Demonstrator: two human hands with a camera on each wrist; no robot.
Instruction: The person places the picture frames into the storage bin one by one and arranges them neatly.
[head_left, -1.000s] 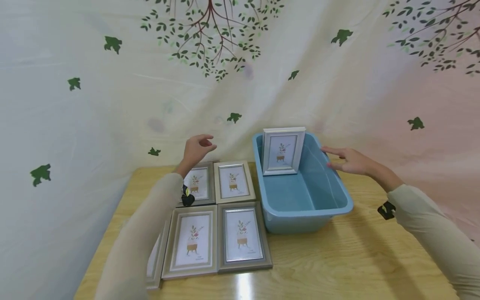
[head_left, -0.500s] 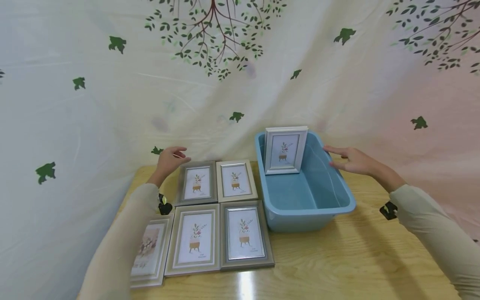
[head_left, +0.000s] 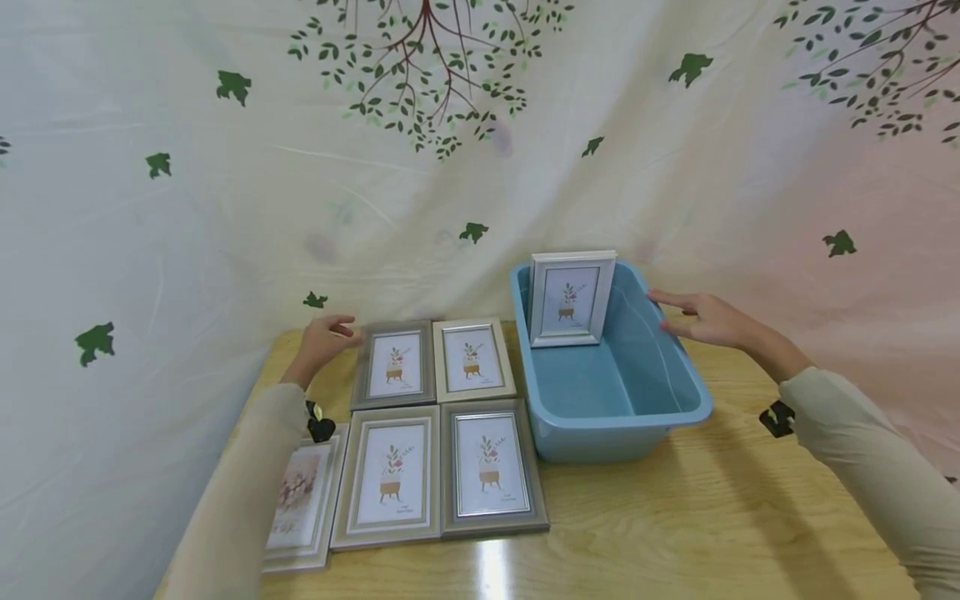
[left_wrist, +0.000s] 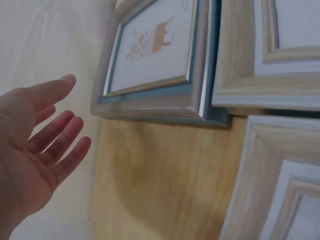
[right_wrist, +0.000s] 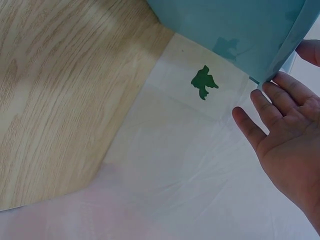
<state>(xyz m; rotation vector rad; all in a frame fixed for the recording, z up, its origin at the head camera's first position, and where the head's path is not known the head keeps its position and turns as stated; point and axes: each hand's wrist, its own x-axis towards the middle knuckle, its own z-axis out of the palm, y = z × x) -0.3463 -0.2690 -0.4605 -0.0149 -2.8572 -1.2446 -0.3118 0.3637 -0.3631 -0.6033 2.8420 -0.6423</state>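
I have the left hand (head_left: 321, 343) just beside the dark gray picture frame (head_left: 395, 365) at the far left, its fingers apart and loosely bent, holding nothing; on the left wrist camera I see a gap between fingertips and frame. My right hand (head_left: 712, 323) has its fingers nearly straight and spread, touching the right rim of the blue tub (head_left: 617, 423).

Right of the gray frame lies a cream frame (head_left: 472, 360); nearer me are a beige frame (head_left: 388, 477) and a gray-brown frame (head_left: 491, 467), the latter beside the tub. A flower-photo frame (head_left: 300, 508) sits leftmost, partly behind the left sleeve (head_left: 236, 492). All five lie flat on the wooden table (head_left: 645, 533).

Inside the tub, a silver frame (head_left: 570, 300) stands leaning at the far left, above the rim. Beyond hangs a leaf-printed cloth (head_left: 390, 200).
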